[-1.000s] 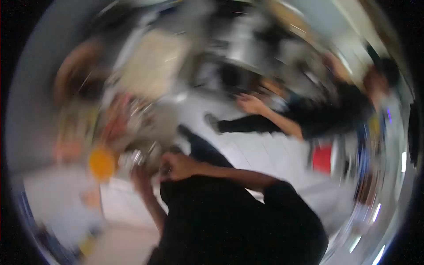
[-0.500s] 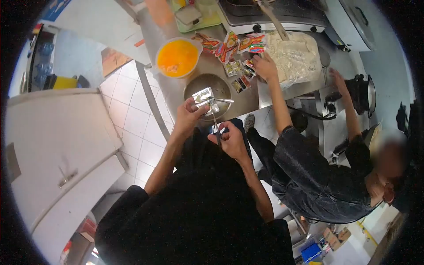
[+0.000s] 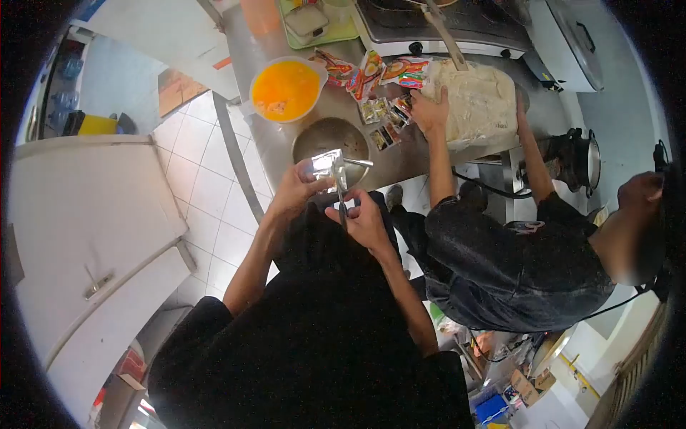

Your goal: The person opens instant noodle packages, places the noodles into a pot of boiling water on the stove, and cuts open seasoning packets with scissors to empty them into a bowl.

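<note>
Pinched in my left hand is a shiny silver sachet, held over the near rim of a metal bowl. My right hand is closed around a pair of scissors, whose blades meet the sachet's lower part. Whether the blades are cutting through is too small to tell. A spoon handle sticks out over the bowl's right side. Right of the bowl lie several small seasoning sachets, with red printed packets behind them.
A white tub of orange-yellow liquid stands behind the bowl. To the right, a co-worker's hands hold both sides of a large plastic-covered pale block. Beyond it is a stove; a green tray sits at the back.
The co-worker's far hand has come in to the pale block's right side, and their body has shifted. My hands stay near the bowl with sachet and scissors, lowered slightly.
</note>
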